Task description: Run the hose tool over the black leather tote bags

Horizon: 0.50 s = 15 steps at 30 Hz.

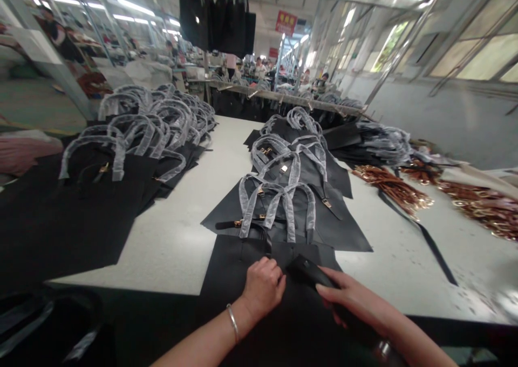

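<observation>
In the head view a black bag panel (226, 264) lies at the near edge of the table, with plastic-wrapped handles (290, 216) at its far end. My left hand (264, 281) is closed in a fist over the middle of this panel, just below a short black strap (267, 242). Whatever its fingers may hold is hidden. My right hand (348, 297) is wrapped round a black hand-held tool (311, 271) of a kind I cannot make out. The tool's blunt head points left, close beside my left hand and over the panel.
More black panels with wrapped handles (291, 167) overlap farther back. Another pile of them (162, 124) covers the table's left side. Brown straps with gold rings (394, 189) and a loose black strip (437, 253) lie at right. Black pieces (218, 21) hang overhead.
</observation>
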Motion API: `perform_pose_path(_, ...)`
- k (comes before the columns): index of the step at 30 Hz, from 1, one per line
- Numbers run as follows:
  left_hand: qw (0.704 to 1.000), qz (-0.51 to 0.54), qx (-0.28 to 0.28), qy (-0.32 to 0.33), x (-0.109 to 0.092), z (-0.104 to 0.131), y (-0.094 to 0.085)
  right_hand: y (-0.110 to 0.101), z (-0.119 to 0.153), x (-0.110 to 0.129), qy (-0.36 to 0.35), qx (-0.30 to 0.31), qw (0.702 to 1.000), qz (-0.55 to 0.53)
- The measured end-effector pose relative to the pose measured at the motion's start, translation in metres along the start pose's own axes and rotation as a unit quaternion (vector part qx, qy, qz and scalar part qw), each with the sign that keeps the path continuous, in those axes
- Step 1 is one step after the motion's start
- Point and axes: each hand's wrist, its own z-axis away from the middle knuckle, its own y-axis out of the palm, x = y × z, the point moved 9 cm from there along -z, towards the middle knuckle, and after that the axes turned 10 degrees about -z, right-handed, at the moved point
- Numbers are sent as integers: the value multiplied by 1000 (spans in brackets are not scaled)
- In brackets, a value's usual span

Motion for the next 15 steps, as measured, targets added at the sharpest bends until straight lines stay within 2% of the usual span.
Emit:
perform_pose_path(4,999,-9,6,35,-3,5,-3,0,-1,7,-22,6,1000,16)
perform_pose_path(10,996,33,-11,81,-5,21,-9,-7,6,-10,12,26,1000,10)
perform_pose_path(12,995,39,-17,86,-5,23,-9,-3,-1,-4,3,14,1000,14)
perform_pose_path(15,995,36,-26,94,-6,24,-10,-2,-13,21,-70,-52,996,36)
